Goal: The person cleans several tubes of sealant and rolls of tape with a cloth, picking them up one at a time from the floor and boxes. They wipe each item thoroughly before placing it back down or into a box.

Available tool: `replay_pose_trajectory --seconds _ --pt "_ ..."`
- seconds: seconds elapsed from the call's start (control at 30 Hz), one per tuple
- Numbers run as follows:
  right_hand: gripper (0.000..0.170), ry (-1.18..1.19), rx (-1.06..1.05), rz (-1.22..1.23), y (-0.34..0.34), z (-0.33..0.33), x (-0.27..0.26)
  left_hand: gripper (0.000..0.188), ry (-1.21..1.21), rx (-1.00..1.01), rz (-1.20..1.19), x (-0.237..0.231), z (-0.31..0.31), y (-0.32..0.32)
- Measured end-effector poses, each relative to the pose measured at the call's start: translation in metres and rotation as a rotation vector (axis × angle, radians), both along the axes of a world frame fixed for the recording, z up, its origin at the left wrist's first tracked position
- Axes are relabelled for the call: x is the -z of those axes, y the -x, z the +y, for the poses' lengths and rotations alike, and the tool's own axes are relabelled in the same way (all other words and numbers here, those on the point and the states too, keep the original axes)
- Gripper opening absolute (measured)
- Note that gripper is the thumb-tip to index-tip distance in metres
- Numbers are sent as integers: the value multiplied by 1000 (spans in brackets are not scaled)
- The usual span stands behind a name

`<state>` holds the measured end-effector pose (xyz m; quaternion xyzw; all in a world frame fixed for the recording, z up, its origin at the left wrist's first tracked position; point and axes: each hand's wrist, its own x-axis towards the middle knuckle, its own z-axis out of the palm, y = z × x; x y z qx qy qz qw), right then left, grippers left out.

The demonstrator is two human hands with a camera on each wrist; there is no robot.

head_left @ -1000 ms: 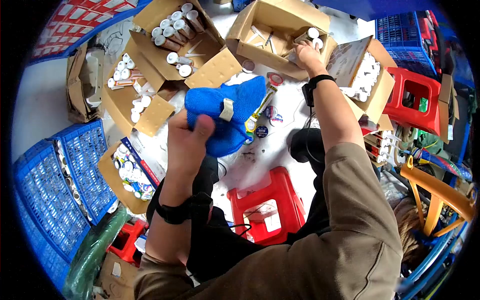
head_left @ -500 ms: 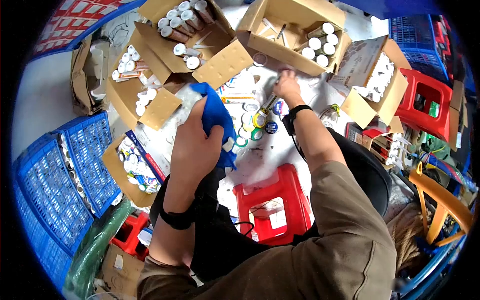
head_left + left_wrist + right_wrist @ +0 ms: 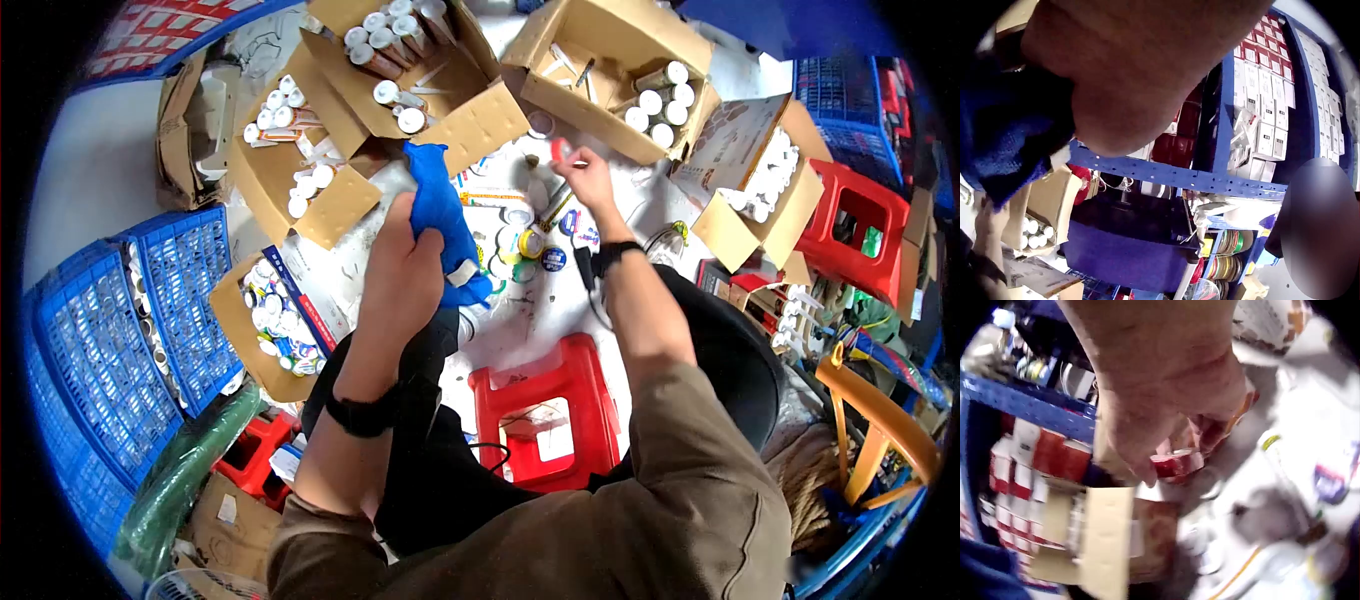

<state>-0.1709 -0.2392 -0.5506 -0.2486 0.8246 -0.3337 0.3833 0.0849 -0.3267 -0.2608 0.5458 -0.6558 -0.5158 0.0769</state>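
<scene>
My left hand [image 3: 405, 265] grips a blue cloth [image 3: 437, 200] with a white tag, thumb on top, above the left knee. The left wrist view shows its knitted surface [image 3: 1004, 137] close up. My right hand [image 3: 590, 182] pinches a small roll of red tape [image 3: 558, 150] between thumb and fingers. The red roll's side [image 3: 1175, 464] shows beneath the right fingers in the right wrist view. Near that hand on the white floor lie several small rolls, among them a yellow one [image 3: 531, 243] and a blue disc [image 3: 554, 260], and a white tube [image 3: 490, 196].
Open cartons of white-capped tubes stand ahead, one [image 3: 625, 85] at the centre right and one [image 3: 390, 100] to the left. A box of small rolls [image 3: 262, 335] is at the left, near blue crates [image 3: 180, 300]. A red stool [image 3: 545, 380] stands between the legs.
My right hand has left the far carton, come down to the floor and picked up the red tape roll. The left hand still holds the blue cloth, now turned narrower.
</scene>
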Motion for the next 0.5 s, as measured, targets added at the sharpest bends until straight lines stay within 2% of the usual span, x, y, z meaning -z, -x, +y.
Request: replay_pose_trajectory --seconds 0.03,0.07,0.1,0.13,0.17,0.2,0.23,0.27,0.3,0.37,0.4,0.43,0.5 --pt "23 333 75 -261 -20 -9 -45 39 16 -10 13 -5 -1 3" --pt "16 490 86 -396 -37 -18 -82 40 -79 -113 204 -11 1 9" --pt "25 651 103 -664 -52 -21 -123 41 -172 -210 396 -18 4 15" --pt "46 834 63 -678 -71 -27 -158 44 -177 -208 525 -21 8 18" --pt "64 910 -6 -716 -83 -27 -207 47 -190 -208 618 -23 13 21" --pt "69 935 -51 -627 -95 -28 -240 54 -196 -13 689 -17 17 14" --pt "74 957 -92 -534 -104 -28 -263 57 -31 191 681 -37 20 14" --pt "77 946 -101 -483 -108 -25 -278 57 111 254 721 -44 24 14" --pt "71 993 -157 -468 -108 -20 -284 58 250 314 759 -49 27 14" --pt "68 983 -314 -347 -106 -11 -305 61 285 260 826 -53 31 14" --pt "65 928 -322 -322 -109 -4 -311 65 316 198 882 -53 33 12" --pt "63 886 -436 -178 -109 5 -328 66 260 130 837 -54 35 9" --pt "62 746 -664 62 -111 20 -351 62 -226 -59 1058 -73 33 1"
